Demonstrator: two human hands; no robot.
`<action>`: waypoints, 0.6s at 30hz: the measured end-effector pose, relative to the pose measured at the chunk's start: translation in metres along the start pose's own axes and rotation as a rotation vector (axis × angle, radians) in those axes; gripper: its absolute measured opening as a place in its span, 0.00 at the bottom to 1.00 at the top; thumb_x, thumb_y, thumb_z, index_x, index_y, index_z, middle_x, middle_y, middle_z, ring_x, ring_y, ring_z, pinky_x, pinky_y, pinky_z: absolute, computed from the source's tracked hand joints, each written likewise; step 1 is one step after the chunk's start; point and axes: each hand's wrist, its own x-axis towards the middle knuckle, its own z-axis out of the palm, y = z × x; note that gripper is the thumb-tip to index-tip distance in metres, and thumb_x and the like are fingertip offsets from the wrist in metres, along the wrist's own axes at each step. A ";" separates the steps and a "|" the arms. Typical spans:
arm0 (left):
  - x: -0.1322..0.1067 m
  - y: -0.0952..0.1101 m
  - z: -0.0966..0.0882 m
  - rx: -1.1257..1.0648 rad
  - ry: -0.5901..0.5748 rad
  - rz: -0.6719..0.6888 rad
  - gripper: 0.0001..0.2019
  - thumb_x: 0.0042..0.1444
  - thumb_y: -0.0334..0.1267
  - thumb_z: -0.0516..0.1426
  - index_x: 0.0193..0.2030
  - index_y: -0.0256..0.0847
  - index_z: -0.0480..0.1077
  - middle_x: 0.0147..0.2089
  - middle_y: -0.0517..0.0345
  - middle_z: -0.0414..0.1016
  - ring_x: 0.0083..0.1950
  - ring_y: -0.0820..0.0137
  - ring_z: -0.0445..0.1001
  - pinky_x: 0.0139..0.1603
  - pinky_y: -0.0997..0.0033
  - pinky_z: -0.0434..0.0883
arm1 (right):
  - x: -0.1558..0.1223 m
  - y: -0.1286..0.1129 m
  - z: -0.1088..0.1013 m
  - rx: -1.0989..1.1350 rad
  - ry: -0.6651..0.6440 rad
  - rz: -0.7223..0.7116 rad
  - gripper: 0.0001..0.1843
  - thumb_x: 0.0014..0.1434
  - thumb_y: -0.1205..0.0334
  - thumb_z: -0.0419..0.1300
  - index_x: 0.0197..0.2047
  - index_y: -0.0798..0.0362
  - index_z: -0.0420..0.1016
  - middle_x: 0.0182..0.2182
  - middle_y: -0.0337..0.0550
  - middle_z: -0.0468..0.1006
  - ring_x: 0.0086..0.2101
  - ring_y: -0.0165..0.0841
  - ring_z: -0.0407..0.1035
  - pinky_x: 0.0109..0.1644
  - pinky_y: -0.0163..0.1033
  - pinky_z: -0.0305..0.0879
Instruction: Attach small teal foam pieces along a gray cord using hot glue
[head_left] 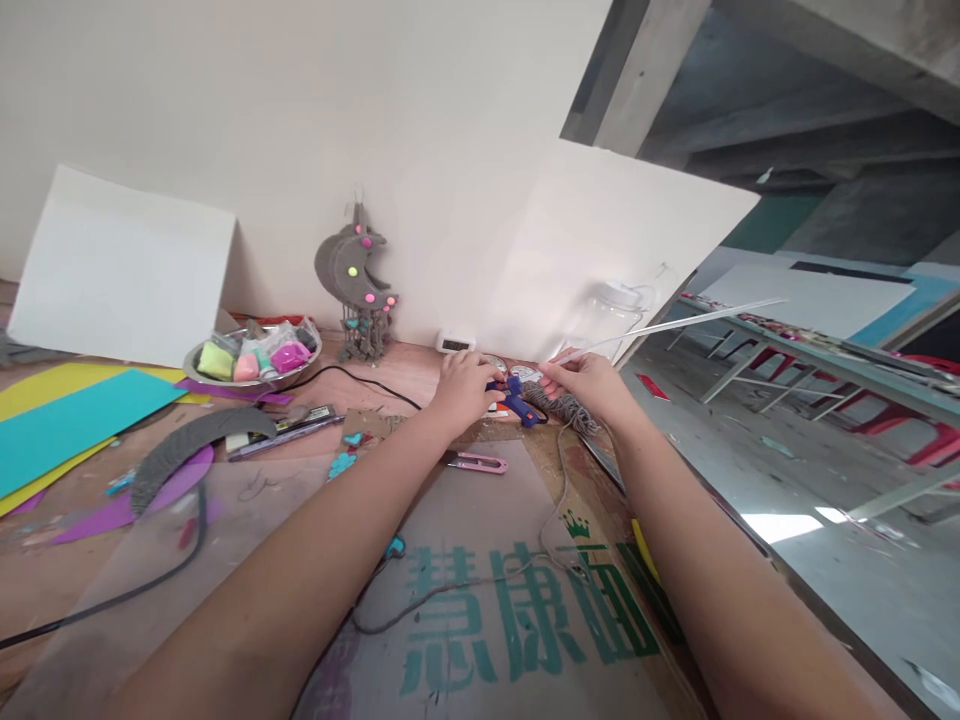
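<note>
My left hand (466, 388) is closed round the body of a small blue hot glue gun (517, 405), low over the far part of the table. Just right of it, my right hand (583, 382) pinches one end of a long, thin whitish glue stick (675, 322), whose other end points up and to the right. A bundle of grey yarn (574, 412) lies under my right hand, and a strand of it trails toward me. Nearer to me than the gun rests a pink craft knife (476, 462).
A grey moon-shaped hanging ornament (352, 265) is against the wall. A metal bowl (307, 368) holds packets of coloured clay. A yarn-wrapped crescent (187, 445), foam sheets (90, 425), a white timer (455, 342) and a clear plastic jar (607, 315) stand or lie around.
</note>
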 end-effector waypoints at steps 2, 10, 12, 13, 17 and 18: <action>0.000 0.000 0.000 0.011 0.005 -0.003 0.10 0.50 0.43 0.62 0.41 0.50 0.75 0.48 0.59 0.72 0.55 0.64 0.62 0.58 0.61 0.55 | 0.000 0.001 0.005 -0.005 -0.005 0.003 0.16 0.48 0.50 0.65 0.24 0.56 0.73 0.20 0.43 0.76 0.20 0.30 0.69 0.26 0.34 0.69; -0.001 -0.002 0.001 0.033 0.008 0.010 0.11 0.50 0.43 0.62 0.42 0.49 0.75 0.48 0.57 0.71 0.55 0.64 0.62 0.58 0.62 0.55 | 0.000 0.005 0.003 -0.001 -0.054 0.032 0.17 0.50 0.48 0.64 0.27 0.56 0.72 0.24 0.45 0.77 0.22 0.30 0.69 0.27 0.34 0.69; -0.001 -0.002 0.000 0.036 0.010 0.015 0.11 0.50 0.43 0.62 0.42 0.49 0.75 0.49 0.57 0.71 0.55 0.64 0.62 0.58 0.62 0.55 | -0.001 0.006 -0.002 0.009 -0.088 0.039 0.18 0.51 0.47 0.62 0.33 0.55 0.73 0.26 0.45 0.78 0.23 0.31 0.71 0.29 0.36 0.71; -0.001 -0.002 0.000 0.037 0.011 0.016 0.11 0.50 0.43 0.62 0.42 0.49 0.75 0.49 0.57 0.71 0.55 0.64 0.62 0.58 0.62 0.55 | -0.002 0.006 -0.004 0.010 -0.106 0.036 0.19 0.52 0.47 0.62 0.38 0.55 0.73 0.27 0.45 0.78 0.25 0.31 0.72 0.31 0.36 0.71; 0.000 -0.002 -0.001 0.045 0.006 0.015 0.12 0.50 0.44 0.62 0.42 0.49 0.75 0.49 0.57 0.71 0.56 0.64 0.62 0.58 0.61 0.54 | -0.007 0.006 -0.002 -0.099 -0.270 -0.085 0.23 0.49 0.51 0.65 0.46 0.53 0.74 0.38 0.43 0.79 0.36 0.34 0.73 0.40 0.36 0.70; 0.000 -0.002 -0.001 0.047 0.004 0.014 0.12 0.50 0.44 0.62 0.42 0.49 0.75 0.49 0.57 0.71 0.56 0.64 0.62 0.58 0.61 0.54 | -0.008 0.006 0.002 -0.144 -0.345 -0.118 0.21 0.49 0.52 0.64 0.45 0.53 0.75 0.38 0.42 0.79 0.37 0.34 0.72 0.41 0.36 0.69</action>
